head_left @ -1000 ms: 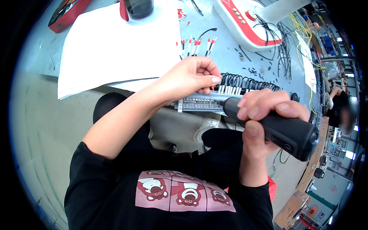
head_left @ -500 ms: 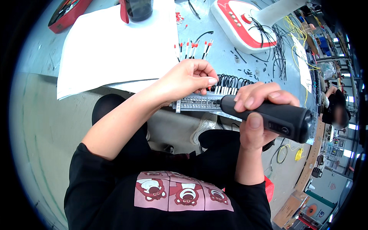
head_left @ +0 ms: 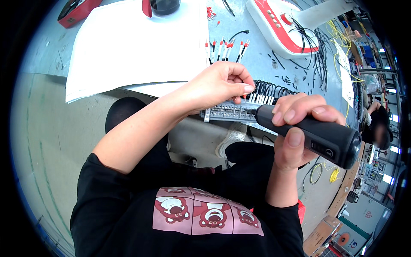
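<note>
A grey terminal block strip [head_left: 229, 112] lies along the near table edge, with a row of black looped wires [head_left: 274, 90] with white sleeves along its far side. My left hand [head_left: 227, 83] pinches a wire with a red ferrule [head_left: 244, 96] just above the strip; most of that wire is hidden by my fingers. My right hand [head_left: 299, 115] is wrapped around a black cordless electric screwdriver [head_left: 317, 139], whose tip points left at the strip's terminals. Beyond my left hand, several wires with red ferrules [head_left: 229, 45] stick up.
A large white paper sheet [head_left: 141, 47] covers the table's left part, with a dark cup [head_left: 166, 6] on it. The red-and-white fan base [head_left: 282, 30] stands at the back right beside tangled black wires [head_left: 319, 55]. Another person [head_left: 378, 124] is at the far right.
The whole scene has shifted slightly right and up in view. Both hands keep their holds, and the screwdriver stays at the terminal strip.
</note>
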Action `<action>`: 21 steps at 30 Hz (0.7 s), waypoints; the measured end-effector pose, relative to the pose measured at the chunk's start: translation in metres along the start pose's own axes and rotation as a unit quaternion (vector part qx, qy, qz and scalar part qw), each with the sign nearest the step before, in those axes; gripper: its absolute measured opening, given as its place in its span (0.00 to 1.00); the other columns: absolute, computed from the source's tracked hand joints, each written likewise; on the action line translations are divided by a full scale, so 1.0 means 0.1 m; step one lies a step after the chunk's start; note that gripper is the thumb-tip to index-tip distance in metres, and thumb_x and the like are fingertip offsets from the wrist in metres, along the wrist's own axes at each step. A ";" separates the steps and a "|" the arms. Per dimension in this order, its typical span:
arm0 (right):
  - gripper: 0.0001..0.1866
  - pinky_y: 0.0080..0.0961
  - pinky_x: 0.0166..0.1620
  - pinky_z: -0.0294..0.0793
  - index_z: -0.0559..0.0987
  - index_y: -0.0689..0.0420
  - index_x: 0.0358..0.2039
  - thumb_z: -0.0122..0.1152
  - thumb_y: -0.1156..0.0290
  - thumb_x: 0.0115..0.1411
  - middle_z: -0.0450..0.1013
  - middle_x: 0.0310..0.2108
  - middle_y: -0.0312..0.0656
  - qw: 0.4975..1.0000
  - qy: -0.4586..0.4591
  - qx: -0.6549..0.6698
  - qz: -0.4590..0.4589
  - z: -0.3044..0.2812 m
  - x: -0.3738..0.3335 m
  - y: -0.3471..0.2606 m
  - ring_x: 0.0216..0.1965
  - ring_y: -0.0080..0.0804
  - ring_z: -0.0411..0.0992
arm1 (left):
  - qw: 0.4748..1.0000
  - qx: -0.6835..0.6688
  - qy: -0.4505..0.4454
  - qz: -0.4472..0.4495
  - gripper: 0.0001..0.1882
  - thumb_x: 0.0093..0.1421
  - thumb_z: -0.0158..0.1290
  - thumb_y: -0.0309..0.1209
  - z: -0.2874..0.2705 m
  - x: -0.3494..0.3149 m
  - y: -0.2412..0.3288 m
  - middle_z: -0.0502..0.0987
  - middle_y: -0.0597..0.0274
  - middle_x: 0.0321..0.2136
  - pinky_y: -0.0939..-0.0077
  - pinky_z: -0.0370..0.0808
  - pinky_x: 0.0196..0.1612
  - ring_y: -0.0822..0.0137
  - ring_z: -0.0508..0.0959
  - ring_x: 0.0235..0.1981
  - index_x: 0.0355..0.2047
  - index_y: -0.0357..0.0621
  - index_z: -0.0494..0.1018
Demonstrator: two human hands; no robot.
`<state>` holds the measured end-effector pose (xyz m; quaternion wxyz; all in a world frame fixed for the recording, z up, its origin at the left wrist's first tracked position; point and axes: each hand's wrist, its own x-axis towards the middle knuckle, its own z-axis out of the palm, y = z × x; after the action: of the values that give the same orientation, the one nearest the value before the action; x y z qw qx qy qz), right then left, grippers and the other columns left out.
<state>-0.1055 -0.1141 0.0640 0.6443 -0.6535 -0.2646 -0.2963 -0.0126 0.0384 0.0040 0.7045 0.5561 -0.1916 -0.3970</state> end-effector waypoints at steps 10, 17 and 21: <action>0.24 0.29 0.32 0.79 0.62 0.56 0.48 0.66 0.76 0.58 0.71 0.33 0.46 1.000 0.025 0.007 0.009 0.03 -0.02 0.00 0.28 0.33 0.73 | 1.000 -0.004 0.000 0.001 0.09 0.64 0.57 0.32 0.00 0.00 -0.01 0.76 0.68 0.29 0.83 0.74 0.35 0.78 0.74 0.28 0.36 0.38 0.75; 0.24 0.29 0.32 0.79 0.62 0.56 0.47 0.67 0.76 0.57 0.71 0.32 0.46 1.000 0.018 0.006 0.009 0.03 -0.02 0.00 0.28 0.32 0.73 | 1.000 -0.004 -0.002 0.002 0.09 0.63 0.57 0.32 0.00 0.01 -0.01 0.76 0.68 0.29 0.83 0.73 0.35 0.78 0.74 0.28 0.36 0.38 0.75; 0.24 0.29 0.32 0.79 0.62 0.56 0.47 0.67 0.76 0.57 0.71 0.32 0.45 1.000 0.009 -0.001 0.008 0.01 -0.03 0.00 0.28 0.32 0.73 | 1.000 -0.004 0.000 -0.004 0.09 0.64 0.57 0.32 0.00 0.00 0.01 0.77 0.68 0.29 0.84 0.73 0.35 0.79 0.74 0.28 0.38 0.38 0.76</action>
<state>-0.1071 -0.1127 0.0620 0.6486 -0.6534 -0.2535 -0.2969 -0.0125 0.0384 0.0055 0.7049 0.5546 -0.1873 -0.4006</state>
